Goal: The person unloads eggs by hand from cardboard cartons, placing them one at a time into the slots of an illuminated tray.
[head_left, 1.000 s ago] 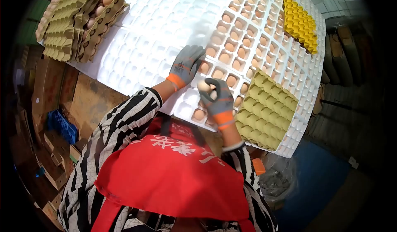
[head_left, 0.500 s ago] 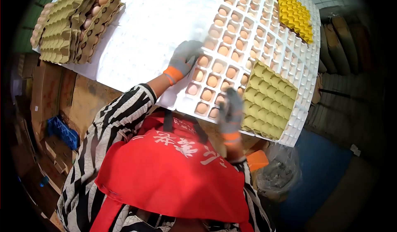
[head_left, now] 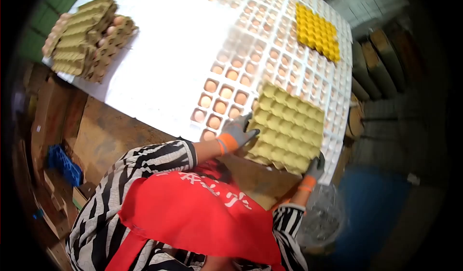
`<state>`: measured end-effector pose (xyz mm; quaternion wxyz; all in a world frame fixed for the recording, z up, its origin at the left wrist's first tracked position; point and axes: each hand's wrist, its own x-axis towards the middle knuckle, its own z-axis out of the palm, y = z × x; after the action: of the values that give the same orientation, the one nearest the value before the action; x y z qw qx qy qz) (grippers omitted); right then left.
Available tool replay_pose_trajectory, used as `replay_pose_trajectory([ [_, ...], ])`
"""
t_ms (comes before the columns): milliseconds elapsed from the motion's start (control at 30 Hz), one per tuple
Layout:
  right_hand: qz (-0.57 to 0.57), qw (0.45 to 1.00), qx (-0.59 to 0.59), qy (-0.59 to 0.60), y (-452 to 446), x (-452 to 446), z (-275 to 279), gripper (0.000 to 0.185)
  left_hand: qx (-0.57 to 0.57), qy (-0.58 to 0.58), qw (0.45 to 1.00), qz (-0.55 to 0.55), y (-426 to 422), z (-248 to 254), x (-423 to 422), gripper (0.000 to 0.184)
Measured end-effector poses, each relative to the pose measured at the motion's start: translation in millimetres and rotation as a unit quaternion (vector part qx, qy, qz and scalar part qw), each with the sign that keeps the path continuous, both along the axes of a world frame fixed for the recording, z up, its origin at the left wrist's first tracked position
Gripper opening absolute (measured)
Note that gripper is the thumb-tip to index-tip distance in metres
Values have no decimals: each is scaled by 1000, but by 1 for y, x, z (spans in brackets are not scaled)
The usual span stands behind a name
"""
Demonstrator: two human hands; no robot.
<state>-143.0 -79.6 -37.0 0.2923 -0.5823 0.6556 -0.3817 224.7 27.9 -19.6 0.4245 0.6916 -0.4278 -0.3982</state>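
Note:
An olive-green egg tray [head_left: 287,128] with no eggs in its cups lies over the front right part of the white foam trays. My left hand [head_left: 238,132], in a grey and orange glove, is at its left edge with the fingers apart, thumb near the tray's lower left side. At the tray's lower right corner is my right hand [head_left: 314,168], its fingers against the edge; whether they grip it is hard to tell. Brown eggs [head_left: 220,107] sit in the compartments of the white foam tray [head_left: 217,83] left of the green tray.
A yellow tray [head_left: 318,32] lies on foam trays at the back right. Stacked brown cartons with eggs [head_left: 91,39] stand at the far left. Below the table's right corner hangs a clear plastic bag [head_left: 322,218]. A blue crate [head_left: 64,166] is at the lower left.
Both hands have moved to the green tray, the left rightward from the foam tray's left side. My right hand, which held eggs a second ago, shows none. The view has shifted.

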Motion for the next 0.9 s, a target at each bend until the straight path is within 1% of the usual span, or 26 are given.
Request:
replay_pose_trajectory([
  [33,17,998,-48,-38,-2,-4,4,35,-20,48,998,29,-1,-7,1,65],
  [67,18,998,-62,-29,-2,1,12,37,-21,48,998,43,1,5,6,67],
  [100,22,997,-76,-25,-5,22,34,39,-22,46,997,61,4,16,12,70],
  [167,94,987,-95,-93,1,80,84,43,-108,-20,989,98,10,19,34,69],
  [200,139,969,-94,-179,4,107,99,47,-131,32,987,90,17,25,59,64],
  [233,179,944,-91,-260,4,130,110,50,-153,77,975,139,28,40,82,64],
  [267,210,944,-105,-232,-2,150,117,58,-178,126,959,179,43,63,102,63],
  [300,261,938,-156,-164,-4,181,118,57,-202,176,940,212,58,80,118,62],
  [333,256,934,-157,-194,8,226,128,55,-253,200,914,245,73,92,139,59],
  [367,252,928,-157,-224,23,269,136,54,-305,139,898,286,87,89,163,56],
  [400,310,872,-104,-365,27,302,123,60,-317,189,875,313,105,102,183,54],
  [433,361,790,-44,-493,31,338,106,67,-360,130,854,354,118,98,209,54],
  [467,381,824,-34,-418,44,379,102,79,-395,79,828,390,132,100,234,53],
  [500,402,814,0,-420,66,420,117,89,-384,24,824,417,149,106,255,52],
  [533,421,803,35,-420,88,462,132,99,-373,7,812,448,165,115,275,51],
  [567,438,744,98,-495,115,503,159,105,-361,-9,801,478,181,121,295,49],
  [600,475,716,67,-506,134,547,171,106,-367,-21,786,497,193,132,314,48],
  [633,477,712,48,-513,145,590,175,87,-385,-34,765,515,205,132,339,48],
  [700,495,706,-10,-507,171,671,185,92,-415,-53,725,547,231,130,389,48],
  [733,508,718,-38,-474,184,708,195,94,-431,-83,710,550,242,133,411,45],
  [767,518,731,-65,-439,194,736,203,98,-428,-58,710,556,252,134,426,46],
  [800,516,722,-25,-460,214,763,216,98,-432,-65,705,559,266,128,451,47],
  [833,495,771,-65,-395,230,784,223,93,-434,-73,703,558,277,125,472,48],
  [867,481,803,-151,-317,231,811,210,92,-428,-85,714,548,288,124,488,49],
  [900,459,825,-234,-232,228,831,192,92,-395,-87,729,552,298,105,511,59],
])
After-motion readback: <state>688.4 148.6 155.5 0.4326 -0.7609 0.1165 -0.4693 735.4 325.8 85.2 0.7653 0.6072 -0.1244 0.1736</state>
